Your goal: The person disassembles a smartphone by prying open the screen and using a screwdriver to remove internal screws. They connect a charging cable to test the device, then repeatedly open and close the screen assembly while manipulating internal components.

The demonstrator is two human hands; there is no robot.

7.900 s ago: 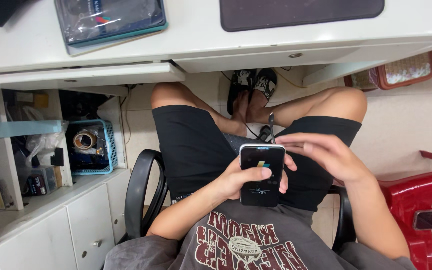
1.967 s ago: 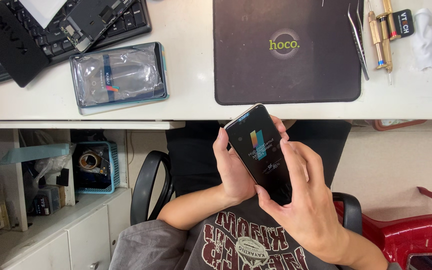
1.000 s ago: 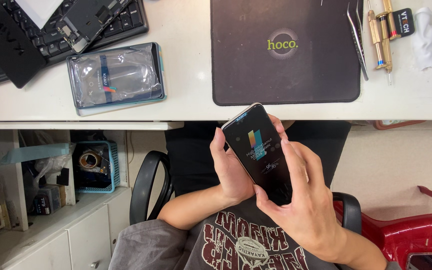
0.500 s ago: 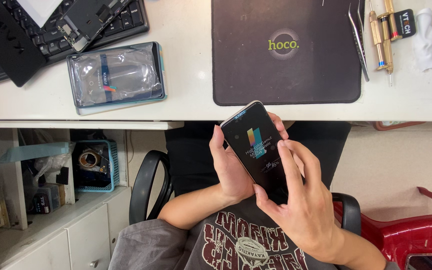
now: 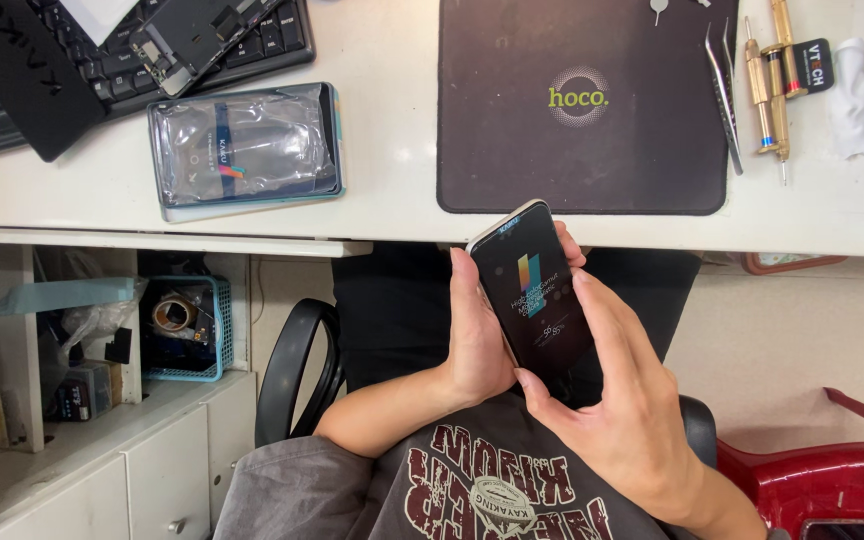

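A white bench (image 5: 392,190) is spanning the top of the frame, and a dark mat (image 5: 582,110) is lying on it at upper centre. A keyboard (image 5: 12,110) is being half covered by black parts at upper left, with a wrapped box (image 5: 242,150) resting just below it. A red chair (image 5: 832,480) is showing at lower right, and tools (image 5: 762,80) are lined up beside the mat's right edge.

At centre frame, just below the bench edge, a phone (image 5: 532,290) is being held with its lit screen up. Its long axis is running from lower right to upper left, the top end pointing toward the mat. The left hand (image 5: 477,340) is wrapped around the phone's left edge, closed on it. The right hand (image 5: 622,400) is lying below and right of the phone, supporting its lower right side, its fingers (image 5: 602,315) being held narrow along the right edge. Both hands are touching the phone; the left is carrying the firmer grip.
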